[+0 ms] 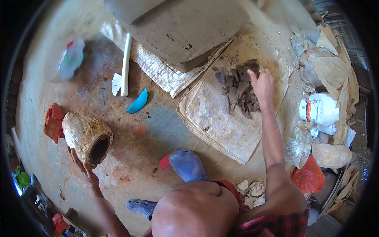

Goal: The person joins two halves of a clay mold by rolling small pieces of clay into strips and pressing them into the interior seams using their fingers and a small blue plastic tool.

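Observation:
On the left, a hollow, jar-shaped form point(85, 134), crusted cream and brown, lies on its side with its dark mouth facing right and toward me. My left hand point(85, 170) touches its near lower side, fingers stretched along the surface rather than wrapped round it. A red cloth-like piece point(54, 122) lies against the form's far-left end. To the right, my right arm reaches forward to a heap of dark grey clay scraps point(241, 91). My right hand point(263, 85) is at the heap's right edge, thumb spread away from bent fingers; the fingertips are partly hidden.
The clay lies on a stained pale sheet point(221, 132). Beyond stands a large grey block point(185, 31). A teal half-disc point(137, 101), a white pipe point(126, 65) and a white shard point(116, 84) lie mid-left. White tubs point(319, 110) and a red bag point(308, 175) line the right.

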`<action>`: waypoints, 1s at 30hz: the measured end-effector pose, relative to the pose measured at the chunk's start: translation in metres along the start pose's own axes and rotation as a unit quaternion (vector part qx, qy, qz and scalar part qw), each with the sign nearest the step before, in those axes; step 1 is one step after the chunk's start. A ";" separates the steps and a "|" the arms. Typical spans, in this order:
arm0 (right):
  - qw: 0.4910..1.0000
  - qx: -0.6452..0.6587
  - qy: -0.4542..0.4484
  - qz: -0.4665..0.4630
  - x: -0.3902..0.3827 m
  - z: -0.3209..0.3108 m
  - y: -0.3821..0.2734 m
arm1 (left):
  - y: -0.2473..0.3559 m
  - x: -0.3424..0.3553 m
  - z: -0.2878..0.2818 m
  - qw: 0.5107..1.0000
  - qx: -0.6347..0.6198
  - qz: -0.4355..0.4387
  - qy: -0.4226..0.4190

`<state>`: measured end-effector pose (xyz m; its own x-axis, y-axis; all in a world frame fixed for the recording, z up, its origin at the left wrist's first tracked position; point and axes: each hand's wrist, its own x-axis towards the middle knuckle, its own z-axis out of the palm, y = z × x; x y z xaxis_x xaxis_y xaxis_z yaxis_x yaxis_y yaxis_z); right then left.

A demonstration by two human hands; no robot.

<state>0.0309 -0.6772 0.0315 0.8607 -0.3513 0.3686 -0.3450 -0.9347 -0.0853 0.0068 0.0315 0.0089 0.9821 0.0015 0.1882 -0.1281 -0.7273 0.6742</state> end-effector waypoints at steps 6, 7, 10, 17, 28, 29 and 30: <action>0.977 -0.146 -0.096 0.118 -0.021 0.030 -0.015 | 0.009 -0.002 -0.005 0.999 0.018 -0.024 -0.013; 0.978 -0.146 -0.093 0.118 -0.019 0.030 -0.015 | 0.011 -0.002 -0.004 1.000 0.013 -0.024 -0.008; 0.967 -0.192 -0.117 0.123 -0.018 0.042 -0.010 | 0.015 -0.002 -0.001 1.000 0.008 -0.017 0.003; 0.974 -0.164 -0.137 0.077 -0.019 0.038 -0.002 | 0.013 -0.002 0.000 1.000 -0.009 -0.014 0.016; 0.959 0.060 -0.149 0.234 0.015 -0.044 0.022 | 0.044 0.012 -0.010 0.995 -0.047 -0.004 0.092; 0.977 0.038 -0.004 0.209 0.014 -0.056 0.014 | 0.062 0.017 -0.003 0.994 -0.050 -0.004 0.092; 0.978 0.037 -0.003 0.205 0.014 -0.071 0.005 | 0.081 0.019 0.007 0.992 -0.001 0.035 0.123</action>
<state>0.0146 -0.6834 0.1018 0.6572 -0.6982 0.2839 -0.6343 -0.7158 -0.2919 0.0161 -0.0322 0.0619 0.9075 0.1192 0.4028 -0.1950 -0.7297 0.6554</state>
